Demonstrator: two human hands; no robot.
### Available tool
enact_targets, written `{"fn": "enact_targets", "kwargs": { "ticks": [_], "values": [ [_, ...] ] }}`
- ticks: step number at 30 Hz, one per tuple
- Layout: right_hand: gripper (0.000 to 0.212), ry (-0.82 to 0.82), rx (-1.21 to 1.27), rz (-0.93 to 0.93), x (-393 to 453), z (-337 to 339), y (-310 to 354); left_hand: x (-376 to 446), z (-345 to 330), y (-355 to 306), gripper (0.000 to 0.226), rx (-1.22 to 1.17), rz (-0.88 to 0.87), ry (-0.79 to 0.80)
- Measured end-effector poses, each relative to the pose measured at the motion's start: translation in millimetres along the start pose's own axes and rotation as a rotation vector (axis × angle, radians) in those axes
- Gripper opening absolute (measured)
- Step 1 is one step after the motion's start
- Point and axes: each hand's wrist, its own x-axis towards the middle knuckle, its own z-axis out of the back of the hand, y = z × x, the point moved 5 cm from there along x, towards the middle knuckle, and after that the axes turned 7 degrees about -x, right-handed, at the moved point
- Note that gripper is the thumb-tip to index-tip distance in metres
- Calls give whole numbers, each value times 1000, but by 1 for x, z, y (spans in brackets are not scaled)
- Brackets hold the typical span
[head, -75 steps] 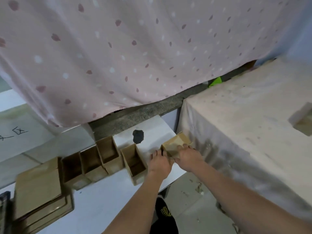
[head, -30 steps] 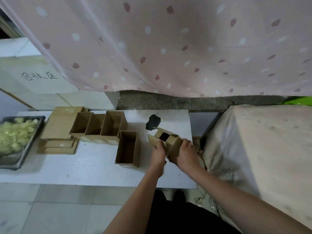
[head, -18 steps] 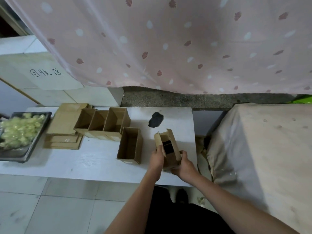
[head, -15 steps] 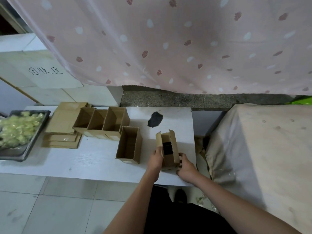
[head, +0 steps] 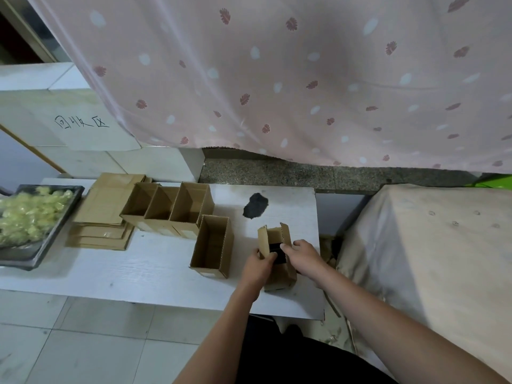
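Note:
A small brown cardboard box (head: 279, 278) stands upright on the white table (head: 138, 270) near its right front corner, its top flaps raised. My left hand (head: 259, 266) grips the box's left wall, with the thumb hooked over the rim. My right hand (head: 303, 254) holds the right wall, fingertips over the dark opening. An open, empty box (head: 212, 246) stands just left of it.
Three open boxes (head: 169, 209) stand in a row at the table's back, beside a stack of flat cardboard blanks (head: 105, 214). A dark tray (head: 41, 245) of pale yellow pieces sits far left. A cloth-covered surface (head: 432, 245) is on the right, a pink curtain (head: 277, 79) behind.
The box came from the table's right edge, was turned from tilted to upright and set on the table. Both hands shifted up to its top opening. The camera turned left.

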Motion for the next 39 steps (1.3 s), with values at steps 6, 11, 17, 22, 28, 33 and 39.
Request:
{"fn": "enact_targets", "kwargs": {
  "ticks": [6, 11, 17, 22, 28, 33, 39],
  "values": [
    [50, -20, -17, -23, 0, -3, -4, -5, -7, -9, 32, 92, -58, 12],
    [46, -76, 25, -93, -8, 6, -19, -3, -21, -14, 33, 178, -67, 61],
    [43, -119, 8, -92, -13, 21, -33, -6, -38, -14, 41, 267, -49, 92],
    [40, -143, -50, -48, -16, 22, -35, -10, -40, -13, 44, 357, -68, 66],
    [36, -168, -94, -50, -20, 23, -30, -5, -39, -14, 32, 436, -77, 36],
    [27, -166, -160, -86, -16, 26, -33, -3, -22, -9, 34, 267, 14, 16],
    [21, -176, -156, -105, -18, 36, -43, 1, -6, -4, 29, 184, 122, 21]
  ]
}}
